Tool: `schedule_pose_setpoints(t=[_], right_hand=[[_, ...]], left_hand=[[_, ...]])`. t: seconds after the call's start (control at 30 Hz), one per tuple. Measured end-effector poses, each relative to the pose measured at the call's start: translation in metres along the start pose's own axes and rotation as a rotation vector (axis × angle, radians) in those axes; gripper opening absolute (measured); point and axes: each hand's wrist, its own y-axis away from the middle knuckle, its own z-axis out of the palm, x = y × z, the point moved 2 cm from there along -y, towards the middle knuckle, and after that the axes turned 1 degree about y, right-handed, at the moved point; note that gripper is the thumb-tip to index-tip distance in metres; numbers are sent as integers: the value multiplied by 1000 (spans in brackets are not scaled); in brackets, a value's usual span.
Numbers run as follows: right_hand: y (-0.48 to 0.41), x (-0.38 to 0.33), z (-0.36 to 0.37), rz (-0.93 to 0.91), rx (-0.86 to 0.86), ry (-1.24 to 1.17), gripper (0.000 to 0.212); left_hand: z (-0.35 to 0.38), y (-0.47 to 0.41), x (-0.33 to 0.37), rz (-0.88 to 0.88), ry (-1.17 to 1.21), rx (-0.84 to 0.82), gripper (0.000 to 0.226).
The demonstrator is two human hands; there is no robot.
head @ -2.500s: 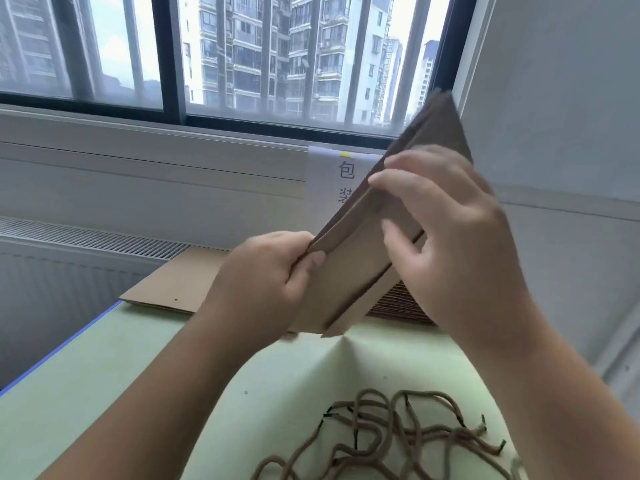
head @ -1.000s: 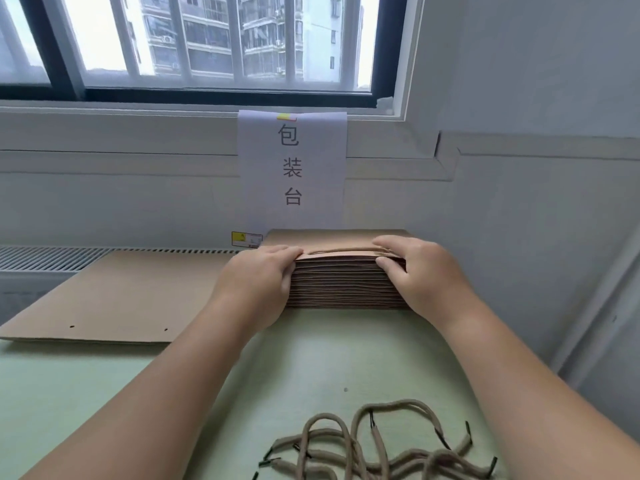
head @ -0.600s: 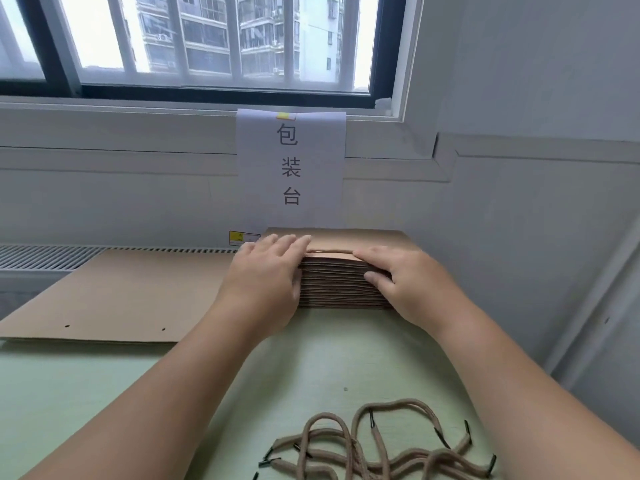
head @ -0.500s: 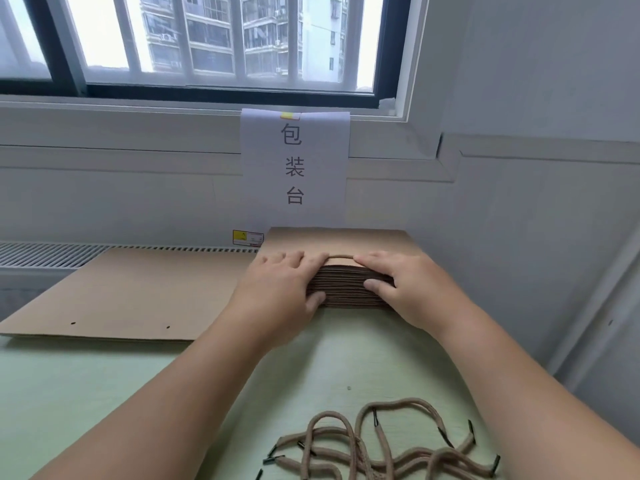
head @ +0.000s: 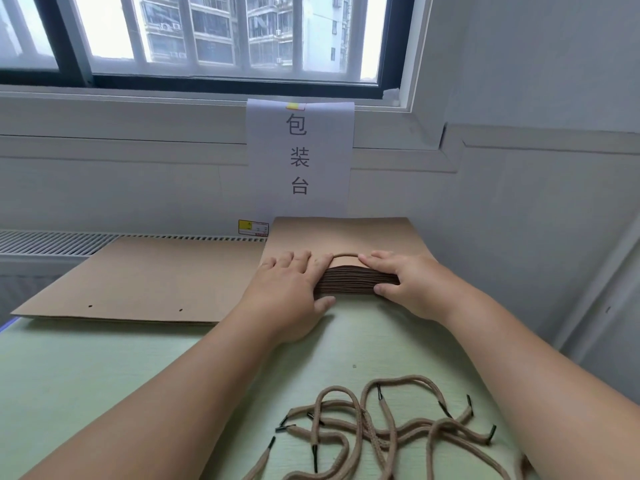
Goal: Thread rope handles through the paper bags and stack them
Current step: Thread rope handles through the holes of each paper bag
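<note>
A person's two bare forearms reach away from the camera across a pale green table [head: 86, 375] to a stack of paper bags [head: 346, 233], brown and folded flat, that lies at the far side of the table against a white wall. The left hand [head: 291, 292] rests on the stack's near left part, its fingers laid straight across the top bag and its thumb set against the stack's near edge. The right hand [head: 405, 282] mirrors it on the near right part, fingers flat on top and thumb against the layered edge. Neither hand is wrapped around anything; both press on the stack. Between the two hands, a rope handle [head: 344, 253] arches in a low loop over the top bag. Left of the stack, just beside it, lies a wider, flat layer of brown bags [head: 145, 278] with two small punched holes near its near edge. On the near right part of the table, well apart from the stack, sits a loose tangle of tan ropes [head: 381, 434] with black tips. A white paper sign [head: 299, 157] with three Chinese characters hangs on the wall behind the stack, under a window [head: 225, 32].
</note>
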Motion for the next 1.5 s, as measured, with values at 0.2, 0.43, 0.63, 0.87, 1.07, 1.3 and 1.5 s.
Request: schedule_pose_setpoints(t=[0.2,0.43,0.63,0.87,1.07,1.3,1.5], right_hand=[[2,1,6,6,15,35,64],[6,-5,1,23,98,-40,59],[2,-13,-28,-7,118,-24,50],[17,-46,-46,-111,285,-90,45],[33,-112,-32,-195,258,-139,35],[47,-169,12,-251,-59,-86,21],[53,-179,29,-281,-208,23,22]], left_hand=[[3,4,2,-2,-31,24,76],[1,3,3,-17,34,28,78],[-24,1,-3,-2,85,136,79],[-56,35,-24,-38,281,367,60],[-49,79,-55,-228,351,318,43],[-26,111,-82,-354,498,98,27],[-30,116,-97,-424,487,-68,49]])
